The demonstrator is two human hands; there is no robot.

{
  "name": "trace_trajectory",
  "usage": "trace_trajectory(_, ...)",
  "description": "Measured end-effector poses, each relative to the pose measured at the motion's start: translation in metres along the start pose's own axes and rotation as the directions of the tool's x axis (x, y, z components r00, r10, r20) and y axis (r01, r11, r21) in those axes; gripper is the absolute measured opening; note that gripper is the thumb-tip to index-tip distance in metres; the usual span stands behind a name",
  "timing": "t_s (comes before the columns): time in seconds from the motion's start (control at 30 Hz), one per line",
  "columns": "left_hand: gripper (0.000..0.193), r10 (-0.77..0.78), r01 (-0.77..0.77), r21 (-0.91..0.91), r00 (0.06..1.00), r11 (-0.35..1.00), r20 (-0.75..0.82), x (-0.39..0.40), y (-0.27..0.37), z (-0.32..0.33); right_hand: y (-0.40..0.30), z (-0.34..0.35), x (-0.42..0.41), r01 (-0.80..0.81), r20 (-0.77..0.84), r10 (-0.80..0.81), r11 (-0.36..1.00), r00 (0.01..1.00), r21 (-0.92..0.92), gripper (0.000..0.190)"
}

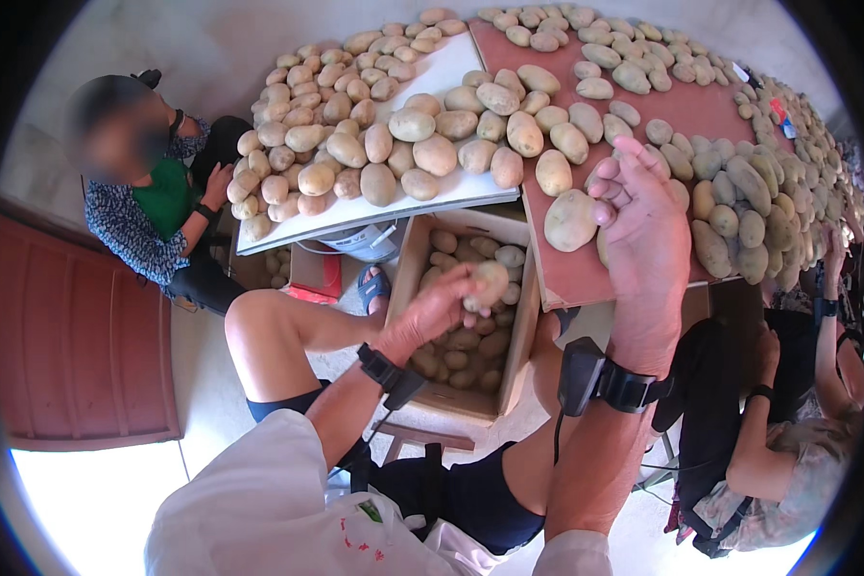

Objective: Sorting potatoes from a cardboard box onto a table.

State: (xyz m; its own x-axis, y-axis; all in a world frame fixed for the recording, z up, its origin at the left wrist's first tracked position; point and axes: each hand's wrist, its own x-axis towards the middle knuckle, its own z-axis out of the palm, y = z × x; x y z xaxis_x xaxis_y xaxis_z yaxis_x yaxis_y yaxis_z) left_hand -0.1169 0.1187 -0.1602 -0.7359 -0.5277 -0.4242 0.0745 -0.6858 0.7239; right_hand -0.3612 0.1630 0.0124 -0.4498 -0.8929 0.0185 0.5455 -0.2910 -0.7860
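Observation:
My left hand (435, 306) grips a pale potato (487, 286) between thumb and fingers, over an open cardboard box (407, 288). Several potatoes (464, 342) lie inside that box, which stands on the floor between my legs. Raised above the near part of a red tabletop (572, 277), my right hand (641, 216) has its fingers bent and apart, with nothing seen in them. Just left of its fingers a large round potato (570, 220) rests close to the tabletop's edge. Another potato is partly hidden behind the wrist.
Potatoes (378, 183) are heaped on a white tabletop (345, 222), and a bigger pile (749, 209) covers the red top's right side. Below the white top are a bucket (360, 241) and a red box (320, 277). One person (155, 194) sits left, others (785, 439) right.

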Motion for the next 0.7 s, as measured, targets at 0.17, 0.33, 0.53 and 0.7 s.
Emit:
trace_trajectory(0.17,0.058,0.254,-0.269,0.191,0.962,0.944,0.098,0.021,0.107,0.043,-0.002,-0.002,-0.001,0.015,0.001,-0.015,1.0,1.0,0.009,0.023)
trace_trajectory(0.33,0.065,0.475,-0.491,0.11,0.868,0.864,0.141,0.053,0.159,0.078,-0.003,-0.001,-0.003,0.02,-0.027,-0.02,1.0,0.999,0.005,0.024)
trace_trajectory(0.53,0.052,0.46,-0.477,0.205,0.879,0.855,0.126,0.036,0.138,0.059,-0.004,-0.005,0.002,0.027,-0.039,-0.028,0.999,0.999,-0.044,0.024)
trace_trajectory(0.7,0.03,0.159,-0.148,0.409,0.987,0.9,0.007,0.017,0.067,-0.012,-0.001,-0.013,0.004,0.054,0.059,-0.048,0.994,0.997,-0.093,0.036)
